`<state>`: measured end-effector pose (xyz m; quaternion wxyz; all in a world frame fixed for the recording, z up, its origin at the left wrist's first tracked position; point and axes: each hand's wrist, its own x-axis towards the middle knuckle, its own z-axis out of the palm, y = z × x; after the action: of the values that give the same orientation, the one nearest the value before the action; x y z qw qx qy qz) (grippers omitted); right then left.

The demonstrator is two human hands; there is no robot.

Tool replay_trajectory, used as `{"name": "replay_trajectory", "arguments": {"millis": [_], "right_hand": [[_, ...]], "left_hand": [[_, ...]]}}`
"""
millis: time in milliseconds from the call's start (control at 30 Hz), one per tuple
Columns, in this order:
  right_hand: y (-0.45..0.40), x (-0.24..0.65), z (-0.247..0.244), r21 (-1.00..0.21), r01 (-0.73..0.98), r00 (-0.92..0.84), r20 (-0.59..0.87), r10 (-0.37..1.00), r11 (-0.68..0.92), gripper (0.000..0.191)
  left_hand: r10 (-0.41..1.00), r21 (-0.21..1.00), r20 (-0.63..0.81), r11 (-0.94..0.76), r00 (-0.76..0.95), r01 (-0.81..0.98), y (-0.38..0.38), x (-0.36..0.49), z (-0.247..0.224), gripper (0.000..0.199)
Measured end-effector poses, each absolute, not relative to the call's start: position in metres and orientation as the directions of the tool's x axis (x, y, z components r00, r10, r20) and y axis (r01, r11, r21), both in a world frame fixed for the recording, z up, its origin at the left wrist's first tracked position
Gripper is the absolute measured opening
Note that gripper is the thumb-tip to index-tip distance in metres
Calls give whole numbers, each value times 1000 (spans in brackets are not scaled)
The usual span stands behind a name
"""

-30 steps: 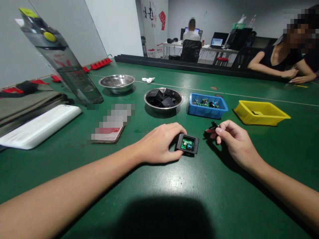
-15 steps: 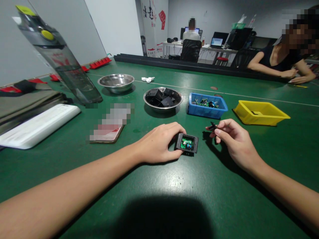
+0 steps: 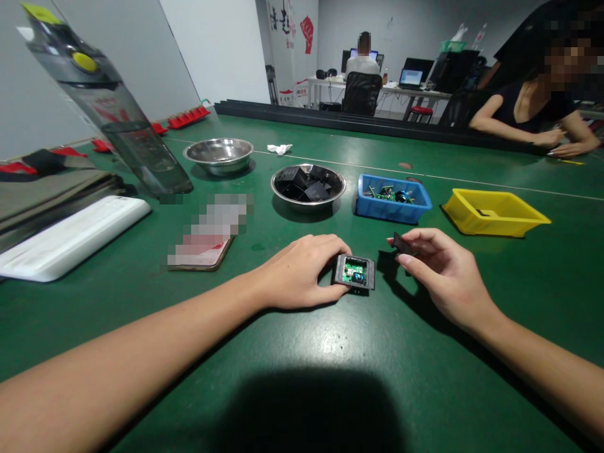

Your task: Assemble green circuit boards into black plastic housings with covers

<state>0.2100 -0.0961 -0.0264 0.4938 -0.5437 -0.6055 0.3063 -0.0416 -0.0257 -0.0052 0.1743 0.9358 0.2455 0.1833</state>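
A black square housing [image 3: 370, 274] is gripped between the thumb and fingers of my left hand [image 3: 309, 272], near the middle of the green table. Its open side shows a green circuit board [image 3: 353, 272] with a blue part inside. To its right, my right hand [image 3: 446, 267] pinches a small flat black piece [image 3: 403, 245] between thumb and fingers, apart from the housing. Beyond my hands, a metal bowl [image 3: 309, 205] holds several black housings, and a blue bin [image 3: 391, 209] contains circuit boards. At the right stands a yellow bin [image 3: 509, 225] with a small dark piece inside.
Another metal bowl [image 3: 221, 165], a crumpled white tissue [image 3: 280, 150], a phone [image 3: 207, 245], a white bar-shaped object [image 3: 75, 236] and a tall bottle [image 3: 127, 126] are on the left. A person [image 3: 523, 119] leans on the table's far right; another sits in the background.
The black piece in my right hand has turned, showing more of its flat face. My left hand and the housing are almost unchanged. Another dark-clothed figure has appeared behind the person at right.
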Motion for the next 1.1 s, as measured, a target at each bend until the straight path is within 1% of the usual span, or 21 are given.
{"name": "replay_trajectory", "arguments": {"millis": [100, 233, 333, 433, 533, 667, 967, 1100], "right_hand": [[-101, 210, -26, -826, 485, 10, 334, 942, 288, 31], [-110, 207, -23, -666, 608, -132, 452, 882, 432, 33], [-115, 202, -19, -582, 607, -262, 496, 828, 541, 36], [-117, 196, -15, -538, 556, -370, 523, 768, 634, 36], [-117, 193, -13, -502, 537, -429, 530, 732, 678, 35], [-115, 192, -12, -474, 549, -459, 518, 722, 689, 34], [-115, 193, -15, -493, 560, -467, 477, 745, 666, 32], [-114, 194, -15, -505, 541, -454, 497, 739, 672, 28]], "left_hand": [[523, 407, 256, -821, 813, 401, -26, -42, -4, 29], [510, 397, 256, -830, 821, 392, -28, -42, -4, 29], [487, 396, 245, -840, 838, 371, -30, -41, -4, 31], [457, 406, 238, -848, 857, 339, -33, -39, -4, 34], [439, 411, 240, -854, 866, 318, -35, -38, -5, 36], [424, 412, 236, -859, 874, 305, -36, -38, -5, 39], [432, 413, 229, -854, 872, 315, -36, -38, -5, 40], [433, 420, 228, -852, 872, 313, -36, -38, -5, 37]]}}
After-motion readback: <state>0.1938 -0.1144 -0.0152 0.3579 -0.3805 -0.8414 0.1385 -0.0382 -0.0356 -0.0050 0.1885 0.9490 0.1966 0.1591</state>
